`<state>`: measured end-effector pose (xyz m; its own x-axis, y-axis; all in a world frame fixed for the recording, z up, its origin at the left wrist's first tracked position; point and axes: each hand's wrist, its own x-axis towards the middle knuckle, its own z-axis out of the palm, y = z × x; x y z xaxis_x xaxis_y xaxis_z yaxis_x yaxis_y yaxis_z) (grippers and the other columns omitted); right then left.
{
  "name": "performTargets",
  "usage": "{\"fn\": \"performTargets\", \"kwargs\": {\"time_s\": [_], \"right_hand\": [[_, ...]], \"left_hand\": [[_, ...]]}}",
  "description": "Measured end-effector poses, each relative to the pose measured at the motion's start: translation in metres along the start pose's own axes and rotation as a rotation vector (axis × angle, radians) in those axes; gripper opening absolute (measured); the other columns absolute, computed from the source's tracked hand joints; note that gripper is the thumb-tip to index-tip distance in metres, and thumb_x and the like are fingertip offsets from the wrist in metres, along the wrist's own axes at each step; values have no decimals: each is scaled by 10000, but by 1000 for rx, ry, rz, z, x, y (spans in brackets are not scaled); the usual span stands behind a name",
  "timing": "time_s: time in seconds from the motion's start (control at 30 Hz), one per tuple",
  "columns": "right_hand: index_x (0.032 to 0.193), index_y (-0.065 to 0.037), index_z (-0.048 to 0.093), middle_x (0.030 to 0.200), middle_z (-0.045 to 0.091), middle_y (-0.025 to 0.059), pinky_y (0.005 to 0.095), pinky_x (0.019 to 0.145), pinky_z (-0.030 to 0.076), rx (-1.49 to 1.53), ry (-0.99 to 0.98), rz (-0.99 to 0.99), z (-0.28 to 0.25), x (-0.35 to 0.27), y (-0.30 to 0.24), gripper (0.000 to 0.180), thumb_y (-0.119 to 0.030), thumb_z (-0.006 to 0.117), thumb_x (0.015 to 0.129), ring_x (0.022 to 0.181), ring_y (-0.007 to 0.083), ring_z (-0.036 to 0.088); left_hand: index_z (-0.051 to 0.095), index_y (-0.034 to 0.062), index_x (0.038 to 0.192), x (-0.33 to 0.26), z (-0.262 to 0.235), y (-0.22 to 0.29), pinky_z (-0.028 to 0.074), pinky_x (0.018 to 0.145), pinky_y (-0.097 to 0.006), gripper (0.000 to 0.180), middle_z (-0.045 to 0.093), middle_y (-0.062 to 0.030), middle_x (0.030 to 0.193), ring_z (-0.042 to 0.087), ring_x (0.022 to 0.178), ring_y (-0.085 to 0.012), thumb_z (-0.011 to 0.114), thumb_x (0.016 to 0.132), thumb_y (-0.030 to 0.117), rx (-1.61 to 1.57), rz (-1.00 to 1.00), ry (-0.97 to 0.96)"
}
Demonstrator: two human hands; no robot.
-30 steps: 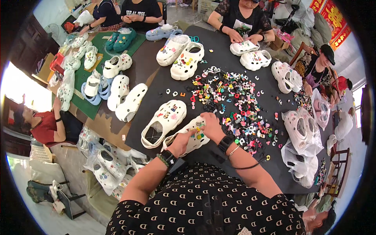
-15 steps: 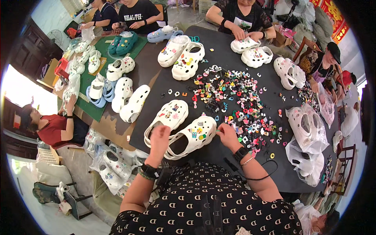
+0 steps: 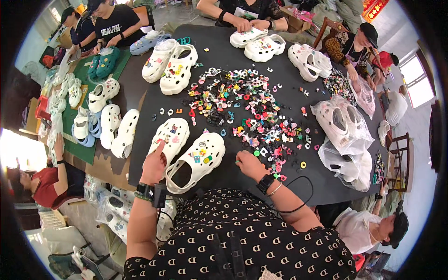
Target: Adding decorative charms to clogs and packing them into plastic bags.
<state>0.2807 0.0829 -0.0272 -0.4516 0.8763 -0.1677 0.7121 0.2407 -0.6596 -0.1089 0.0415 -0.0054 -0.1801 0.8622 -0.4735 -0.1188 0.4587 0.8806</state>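
Head view: two white clogs getting dressed up with charms on a black surface [image 3: 224, 51].

Going left to right: left hand [image 3: 154, 165] rests on the heel of the left white clog [image 3: 169, 136], grip loose, not clamped on anything. Just beside it sits the right white clog [image 3: 196, 161], charms already on top. Right hand [image 3: 249, 164] is near that clog's toe, fingers pinched together on something tiny, can't tell what. Behind it is the pile of colourful charms [image 3: 242, 107].
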Motion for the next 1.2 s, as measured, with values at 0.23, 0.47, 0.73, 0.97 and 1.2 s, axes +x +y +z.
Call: {"fn": "performTargets", "kwargs": {"time_s": [0.23, 0.47, 0.73, 0.97, 1.2], "right_hand": [[880, -34, 578, 869, 576, 160, 442, 720, 478, 159, -53, 158, -13, 9, -8, 177, -141, 681, 784, 835, 350, 587], [861, -71, 614, 914, 590, 132, 459, 797, 441, -284, 320, 77, -50, 69, 25, 244, -210, 748, 711, 932, 348, 550], [694, -64, 682, 866, 667, 121, 530, 743, 479, -371, -17, 351, -52, 99, 39, 422, -465, 806, 642, 943, 332, 598], [681, -36, 638, 727, 639, 147, 436, 679, 491, -295, 101, 188, -53, 95, 43, 361, -349, 808, 624, 742, 338, 624], [923, -34, 558, 710, 622, 155, 417, 637, 486, -128, 263, 111, -70, 84, 8, 247, -158, 709, 771, 710, 339, 627]], "left_hand": [[560, 18, 1244, -11, 24, 24, 487, 801, -307, 411, 639, -154, 1025, 620, 940, -208, 629, 844, 78, 1045, 486, -10], [587, -60, 1135, -3, 78, 33, 470, 832, -280, 358, 651, -78, 1088, 605, 961, -140, 690, 845, 123, -161, -24, 9], [626, -23, 1058, 5, 97, 35, 418, 679, -256, 313, 621, -14, 887, 515, 764, -85, 658, 893, 242, 20, -37, 15], [585, 33, 854, 8, 96, 44, 308, 531, -239, 249, 477, 49, 681, 369, 586, -63, 663, 887, 268, 34, -84, 48], [601, -1, 923, 13, 95, 27, 322, 540, -245, 286, 499, 43, 698, 400, 612, -67, 670, 882, 274, 93, 1, 66]]}}
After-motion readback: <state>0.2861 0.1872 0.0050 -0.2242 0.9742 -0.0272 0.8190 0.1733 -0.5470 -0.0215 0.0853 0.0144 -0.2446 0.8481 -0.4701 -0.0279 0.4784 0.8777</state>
